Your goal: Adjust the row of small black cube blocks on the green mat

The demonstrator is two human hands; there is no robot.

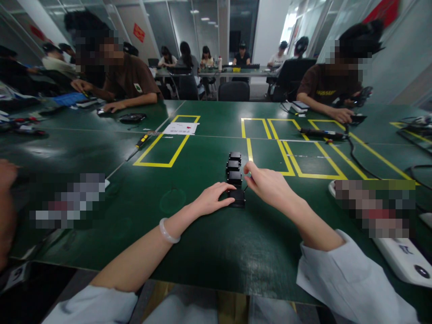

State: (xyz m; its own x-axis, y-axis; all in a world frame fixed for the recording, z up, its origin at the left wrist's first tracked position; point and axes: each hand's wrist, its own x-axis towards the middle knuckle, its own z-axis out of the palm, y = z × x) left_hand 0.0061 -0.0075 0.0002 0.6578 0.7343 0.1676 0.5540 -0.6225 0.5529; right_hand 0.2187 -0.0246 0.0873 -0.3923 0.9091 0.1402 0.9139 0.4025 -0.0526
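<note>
Several small black box-shaped parts stand in a row on the green table, running away from me; one of the farther ones (234, 176) shows small side lugs. My left hand (216, 197) grips the nearest black box (238, 198), thumb along its near side and fingers at its far edge. Just to the right, my right hand (265, 181) is closed in a pinch. A thin dark shaft (245, 189) runs from its fingertips down toward the right side of that box. Its kind cannot be made out, and the fingers hide its upper end.
Yellow tape outlines (153, 164) mark the green table (202, 252). A yellow-and-black screwdriver (142, 141) and a paper sheet (181, 128) lie ahead left. A black power tool (322, 134) with a cable lies ahead right. White devices flank me; one (403, 258) is close to my right sleeve. Co-workers sit opposite.
</note>
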